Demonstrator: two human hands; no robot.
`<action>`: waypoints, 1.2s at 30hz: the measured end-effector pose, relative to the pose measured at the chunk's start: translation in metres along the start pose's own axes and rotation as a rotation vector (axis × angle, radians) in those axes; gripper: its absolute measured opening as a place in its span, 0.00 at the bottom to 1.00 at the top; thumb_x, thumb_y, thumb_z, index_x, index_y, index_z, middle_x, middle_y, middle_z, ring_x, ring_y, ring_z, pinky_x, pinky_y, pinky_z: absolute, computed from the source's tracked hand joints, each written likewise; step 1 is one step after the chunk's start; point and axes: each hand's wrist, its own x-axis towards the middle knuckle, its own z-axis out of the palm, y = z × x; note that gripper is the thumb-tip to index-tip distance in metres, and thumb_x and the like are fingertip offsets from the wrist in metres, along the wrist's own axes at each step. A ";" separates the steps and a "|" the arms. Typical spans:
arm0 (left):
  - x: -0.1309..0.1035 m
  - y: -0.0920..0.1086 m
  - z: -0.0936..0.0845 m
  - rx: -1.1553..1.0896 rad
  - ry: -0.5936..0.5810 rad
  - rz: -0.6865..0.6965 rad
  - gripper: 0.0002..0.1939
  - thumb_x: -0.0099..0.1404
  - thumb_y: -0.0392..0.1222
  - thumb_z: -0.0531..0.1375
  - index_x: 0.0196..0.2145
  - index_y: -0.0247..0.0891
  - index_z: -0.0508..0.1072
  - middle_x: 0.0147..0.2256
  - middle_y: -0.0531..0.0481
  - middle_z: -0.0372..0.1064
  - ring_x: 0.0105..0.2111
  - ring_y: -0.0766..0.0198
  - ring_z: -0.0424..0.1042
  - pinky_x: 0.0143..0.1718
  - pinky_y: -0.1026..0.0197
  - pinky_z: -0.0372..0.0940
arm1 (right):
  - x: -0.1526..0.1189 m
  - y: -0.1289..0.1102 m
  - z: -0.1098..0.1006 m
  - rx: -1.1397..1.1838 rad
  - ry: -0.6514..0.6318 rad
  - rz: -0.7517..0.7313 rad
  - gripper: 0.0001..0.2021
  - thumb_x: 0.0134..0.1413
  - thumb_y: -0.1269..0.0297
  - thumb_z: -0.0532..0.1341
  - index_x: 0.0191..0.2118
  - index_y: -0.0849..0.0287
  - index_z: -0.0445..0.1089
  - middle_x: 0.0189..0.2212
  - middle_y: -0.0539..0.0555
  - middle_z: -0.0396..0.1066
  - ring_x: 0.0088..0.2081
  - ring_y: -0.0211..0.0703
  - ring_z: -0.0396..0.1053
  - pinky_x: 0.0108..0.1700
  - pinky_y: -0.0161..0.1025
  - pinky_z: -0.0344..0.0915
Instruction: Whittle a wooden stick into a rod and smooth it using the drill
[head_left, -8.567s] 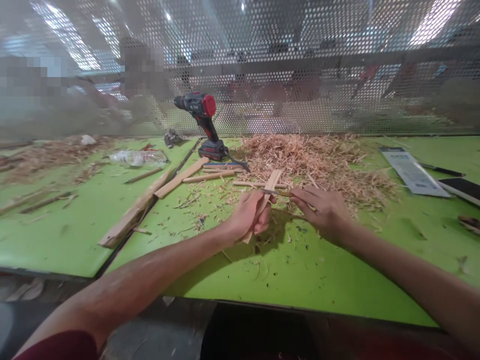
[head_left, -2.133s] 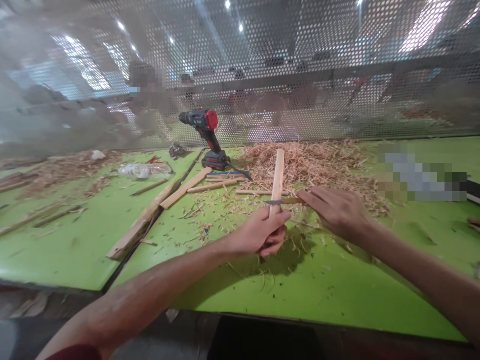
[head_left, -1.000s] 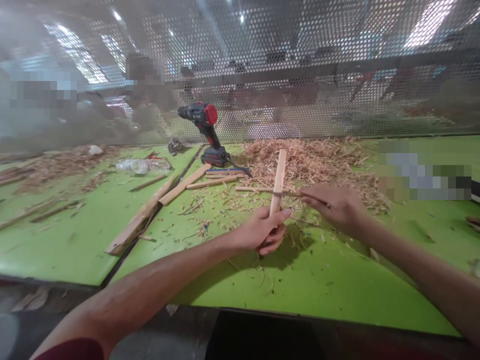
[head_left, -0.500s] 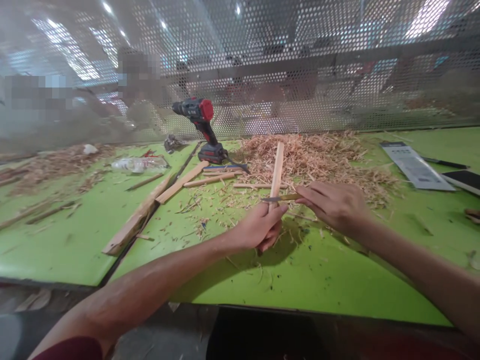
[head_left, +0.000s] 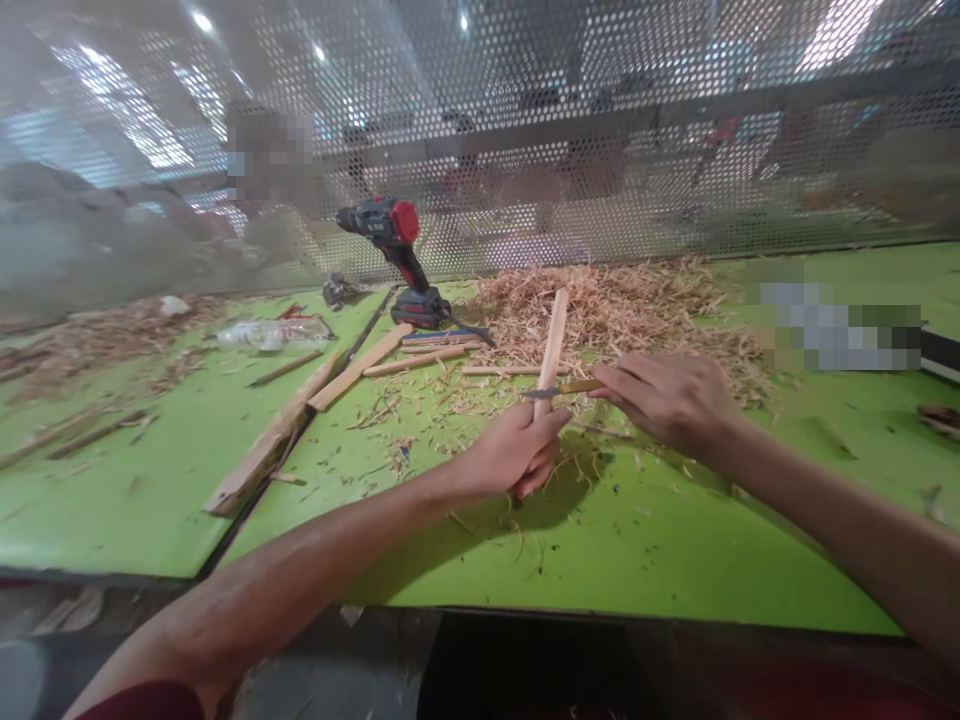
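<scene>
While the cordless drill (head_left: pixel 397 260) stands upright on its battery base, the left hand (head_left: pixel 517 450), to the right of the drill and nearer the person, is closed around the lower end of a pale wooden strip (head_left: pixel 553 340). The wooden strip slants up and away from that fist, so that its free end is to the right of the drill, in front of a heap of curled shavings (head_left: pixel 622 305). Farther to the right of the drill, the right hand (head_left: pixel 667 395) grips the yellowish handle of a small knife (head_left: pixel 574 388), whose blade lies across the wooden strip just beyond the left thumb; whether the edge bites into the wood is too small to tell. Several thin sticks (head_left: pixel 416 362) lie just in front of the drill, and a flat slat (head_left: pixel 360 370) runs from near its base toward the person. A longer, thicker plank (head_left: pixel 277 435) lies to the near left of the drill. Left of the drill are a crumpled grey lump (head_left: pixel 341 290) and a clear plastic item (head_left: pixel 270 332). Behind the drill, a perforated screen (head_left: pixel 517 100) rises at the back of the green table (head_left: pixel 600 570)
</scene>
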 end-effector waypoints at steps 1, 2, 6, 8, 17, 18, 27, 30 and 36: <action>0.000 0.000 0.000 -0.006 -0.006 -0.001 0.26 0.77 0.56 0.51 0.22 0.43 0.56 0.12 0.63 0.50 0.10 0.73 0.55 0.13 0.67 0.49 | 0.000 0.000 0.000 0.017 0.003 0.010 0.15 0.76 0.57 0.55 0.48 0.52 0.80 0.29 0.53 0.79 0.22 0.38 0.65 0.21 0.36 0.55; 0.000 0.001 -0.001 -0.007 -0.011 -0.005 0.26 0.77 0.56 0.51 0.22 0.43 0.56 0.12 0.63 0.50 0.10 0.73 0.55 0.13 0.67 0.49 | -0.001 -0.001 0.001 0.029 0.003 0.024 0.15 0.76 0.56 0.55 0.49 0.52 0.80 0.29 0.53 0.79 0.22 0.38 0.65 0.21 0.36 0.55; -0.003 0.005 -0.001 0.001 -0.008 -0.025 0.27 0.77 0.56 0.52 0.22 0.42 0.56 0.12 0.62 0.49 0.10 0.73 0.54 0.14 0.67 0.49 | -0.001 -0.001 0.003 0.010 0.021 0.000 0.15 0.76 0.57 0.56 0.50 0.54 0.80 0.29 0.53 0.79 0.23 0.37 0.65 0.22 0.35 0.58; -0.007 0.007 0.000 0.000 -0.021 -0.044 0.27 0.77 0.56 0.53 0.22 0.42 0.57 0.13 0.62 0.51 0.11 0.74 0.55 0.14 0.68 0.50 | -0.003 0.010 0.005 -0.025 0.021 0.011 0.15 0.76 0.58 0.56 0.49 0.57 0.80 0.28 0.52 0.78 0.21 0.35 0.63 0.21 0.34 0.54; -0.016 0.014 0.002 -0.230 -0.326 -0.062 0.28 0.78 0.60 0.50 0.24 0.41 0.58 0.15 0.62 0.47 0.11 0.74 0.54 0.13 0.66 0.44 | -0.014 0.081 -0.006 -0.044 0.273 0.530 0.22 0.77 0.54 0.51 0.48 0.60 0.80 0.37 0.63 0.81 0.35 0.53 0.76 0.32 0.47 0.67; -0.015 0.015 0.001 -0.245 -0.311 -0.049 0.27 0.78 0.59 0.50 0.25 0.41 0.58 0.15 0.63 0.47 0.11 0.74 0.54 0.13 0.67 0.44 | -0.012 0.076 -0.005 0.014 0.280 0.535 0.20 0.76 0.55 0.53 0.48 0.60 0.81 0.38 0.63 0.82 0.36 0.53 0.77 0.33 0.47 0.69; -0.007 0.013 0.000 -0.260 -0.138 0.071 0.21 0.78 0.57 0.52 0.30 0.42 0.58 0.15 0.65 0.49 0.10 0.74 0.55 0.12 0.69 0.45 | 0.004 0.005 0.008 0.449 0.023 0.163 0.19 0.78 0.57 0.52 0.45 0.54 0.80 0.27 0.51 0.78 0.20 0.36 0.68 0.17 0.35 0.62; -0.004 0.011 0.000 -0.274 -0.111 0.087 0.22 0.76 0.59 0.53 0.30 0.42 0.57 0.15 0.66 0.48 0.10 0.73 0.55 0.12 0.69 0.44 | 0.002 -0.011 0.016 0.430 0.058 0.080 0.17 0.78 0.58 0.52 0.49 0.52 0.79 0.33 0.52 0.81 0.26 0.39 0.73 0.21 0.35 0.65; -0.005 0.012 0.001 -0.243 -0.104 0.103 0.22 0.77 0.57 0.52 0.30 0.41 0.61 0.14 0.65 0.48 0.10 0.73 0.56 0.13 0.68 0.45 | -0.007 -0.019 0.026 0.243 0.096 -0.010 0.20 0.78 0.61 0.50 0.66 0.46 0.70 0.32 0.50 0.79 0.20 0.35 0.63 0.20 0.34 0.51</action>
